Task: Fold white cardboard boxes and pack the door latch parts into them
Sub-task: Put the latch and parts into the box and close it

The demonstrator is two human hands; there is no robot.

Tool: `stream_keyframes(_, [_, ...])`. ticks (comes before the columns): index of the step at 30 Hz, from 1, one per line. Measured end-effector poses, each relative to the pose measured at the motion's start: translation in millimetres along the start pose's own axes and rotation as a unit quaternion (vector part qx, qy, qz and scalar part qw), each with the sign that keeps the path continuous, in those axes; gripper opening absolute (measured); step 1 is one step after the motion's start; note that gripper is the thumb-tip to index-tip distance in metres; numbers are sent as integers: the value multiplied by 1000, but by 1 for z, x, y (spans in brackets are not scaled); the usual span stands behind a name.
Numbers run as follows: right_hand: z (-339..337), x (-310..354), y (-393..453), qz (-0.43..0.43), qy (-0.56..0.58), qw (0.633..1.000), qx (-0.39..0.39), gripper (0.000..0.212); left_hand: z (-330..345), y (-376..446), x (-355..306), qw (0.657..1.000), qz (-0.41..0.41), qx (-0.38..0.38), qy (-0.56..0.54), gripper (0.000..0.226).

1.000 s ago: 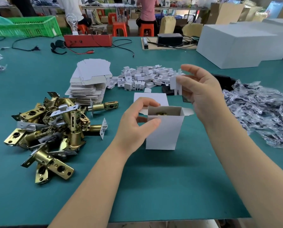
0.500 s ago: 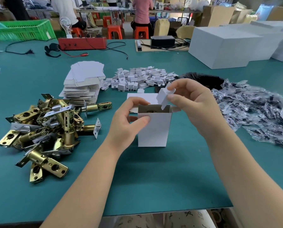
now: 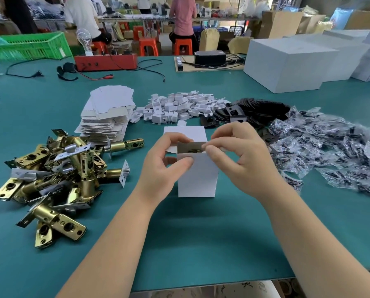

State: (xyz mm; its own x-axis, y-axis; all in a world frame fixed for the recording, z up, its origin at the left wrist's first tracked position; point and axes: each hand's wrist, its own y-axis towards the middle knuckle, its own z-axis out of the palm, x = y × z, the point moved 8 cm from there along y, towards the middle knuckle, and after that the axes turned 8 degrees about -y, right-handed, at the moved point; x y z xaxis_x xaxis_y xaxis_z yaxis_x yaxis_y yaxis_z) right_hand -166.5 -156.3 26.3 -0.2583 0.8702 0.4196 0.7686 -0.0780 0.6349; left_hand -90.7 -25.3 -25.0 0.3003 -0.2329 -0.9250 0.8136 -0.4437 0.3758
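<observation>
At nine o'clock I see the brass latch pile, partly overlapping itself. My left hand grips the open white box standing mid-tabletop; my right hand pinches at its rim, hiding whatever it holds. Something brass inside is barely visible.

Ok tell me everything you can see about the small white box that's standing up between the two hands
The small white box looks like thin white cardboard with a brownish inside. It stands upright on the green table, its top open and the lid flap up behind. A brass-coloured part shows inside at the mouth. The left hand grips its upper left corner, thumb on the front wall. The right hand pinches at the top right rim; what it holds is hidden.
</observation>
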Motion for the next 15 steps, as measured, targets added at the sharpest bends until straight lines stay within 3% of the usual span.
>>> stream_keyframes(3, [0, -27, 8, 100, 56, 993, -29, 26, 0, 0, 0, 1000, -2, 1, 5, 28])
stream_keyframes(6, [11, -78, 19, 227, 88, 970, -7, 17, 1, 0, 1, 1000, -11, 4, 0, 27])
stream_keyframes(8, [18, -111, 26, 269, 18, 963, 24, 21, 1, 0, 0, 1000, -10, 5, -2, 27])
stream_keyframes(10, [33, -137, 30, 285, -100, 948, 103, 36, 1, 0, 0, 1000, -11, 7, -1, 26])
stream_keyframes(12, [55, -156, 29, 284, -177, 922, 196, 51, 1, 0, 1, 1000, -14, 7, -1, 26])
stream_keyframes(15, [83, -164, 26, 251, -227, 902, 268, 60, 0, -1, 2, 1000, -16, 6, -5, 26])
